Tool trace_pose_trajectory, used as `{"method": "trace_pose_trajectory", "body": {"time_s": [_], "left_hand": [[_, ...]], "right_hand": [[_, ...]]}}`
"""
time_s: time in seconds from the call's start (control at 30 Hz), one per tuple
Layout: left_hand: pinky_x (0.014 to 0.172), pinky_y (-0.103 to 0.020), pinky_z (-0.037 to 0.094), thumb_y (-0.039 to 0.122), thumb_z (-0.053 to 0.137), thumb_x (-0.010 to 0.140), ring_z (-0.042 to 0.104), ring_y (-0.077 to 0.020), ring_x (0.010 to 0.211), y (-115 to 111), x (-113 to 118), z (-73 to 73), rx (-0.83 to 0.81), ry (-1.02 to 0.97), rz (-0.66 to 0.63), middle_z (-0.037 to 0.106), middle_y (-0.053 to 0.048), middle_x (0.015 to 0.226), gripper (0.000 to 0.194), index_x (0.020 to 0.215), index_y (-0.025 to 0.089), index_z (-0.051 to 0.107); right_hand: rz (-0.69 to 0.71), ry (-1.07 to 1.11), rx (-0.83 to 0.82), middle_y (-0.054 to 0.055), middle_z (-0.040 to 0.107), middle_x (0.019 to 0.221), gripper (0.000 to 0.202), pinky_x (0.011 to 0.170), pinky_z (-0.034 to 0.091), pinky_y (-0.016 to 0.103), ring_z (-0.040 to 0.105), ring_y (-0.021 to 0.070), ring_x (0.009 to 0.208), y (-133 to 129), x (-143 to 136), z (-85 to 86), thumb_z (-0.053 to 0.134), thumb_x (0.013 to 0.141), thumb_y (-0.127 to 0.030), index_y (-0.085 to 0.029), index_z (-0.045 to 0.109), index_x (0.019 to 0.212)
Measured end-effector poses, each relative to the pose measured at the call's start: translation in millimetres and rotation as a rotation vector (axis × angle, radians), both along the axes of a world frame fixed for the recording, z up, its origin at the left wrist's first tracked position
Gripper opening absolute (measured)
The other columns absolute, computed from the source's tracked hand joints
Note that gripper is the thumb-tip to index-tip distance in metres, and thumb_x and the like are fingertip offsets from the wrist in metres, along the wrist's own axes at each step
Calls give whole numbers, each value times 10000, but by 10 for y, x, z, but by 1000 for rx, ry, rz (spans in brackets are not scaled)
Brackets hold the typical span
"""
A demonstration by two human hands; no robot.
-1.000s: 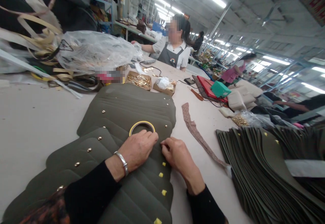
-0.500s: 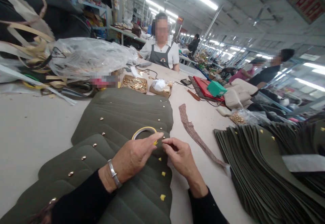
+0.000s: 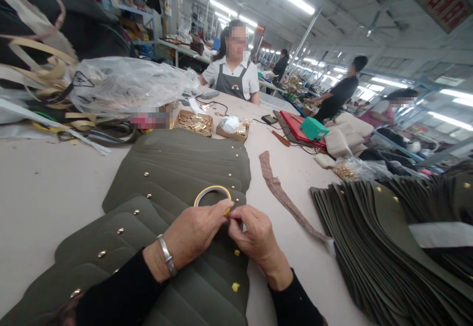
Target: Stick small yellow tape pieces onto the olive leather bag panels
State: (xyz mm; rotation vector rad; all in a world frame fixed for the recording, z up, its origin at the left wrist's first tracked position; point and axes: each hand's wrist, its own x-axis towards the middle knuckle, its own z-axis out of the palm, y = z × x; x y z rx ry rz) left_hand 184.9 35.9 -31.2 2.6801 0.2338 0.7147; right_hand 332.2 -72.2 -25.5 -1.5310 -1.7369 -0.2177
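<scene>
Across the upper left, a clear plastic bag (image 3: 125,82) crowds the table behind the dark green panels (image 3: 185,156); at the right edge a tall stack of panels (image 3: 369,247) blocks that side, with one brown strip (image 3: 283,193) between. Two boxes of gold-coloured parts (image 3: 194,123) sit above centre, and two yellow tape bits (image 3: 235,287) show lower centre. One yellow tape roll (image 3: 212,188) is mid-frame, clamped in the left hand's (image 3: 190,227) fingers; the right hand's (image 3: 256,235) fingertips meet at its edge, their grip on it unclear.
</scene>
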Motion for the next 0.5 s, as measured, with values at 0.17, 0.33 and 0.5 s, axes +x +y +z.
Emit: {"method": "trace_pose_trajectory", "body": {"time_s": [0.17,0.33,0.5], "left_hand": [[605,-250,497,165,380,950,664,-156,698,-19,-2,30,21,47,86,656,-6,779,168,918,198,541],[542,-255,426,171,371,952,603,-147,609,-18,46,25,97,-66,139,580,8,682,218,819,196,542],[521,-262,379,172,376,953,548,-136,569,-57,78,75,166,-154,156,543,13,635,246,756,196,522]], "right_hand": [[-102,149,-33,12,638,637,152,558,458,235,577,124,554,16,-56,21,516,765,-83,-170,635,728],[-203,722,-236,-8,637,581,92,490,470,214,595,118,488,61,-149,60,568,750,-166,-163,643,697],[-213,1072,-281,-25,621,529,109,441,490,207,604,120,436,151,-139,32,630,721,-253,-148,639,695]]}}
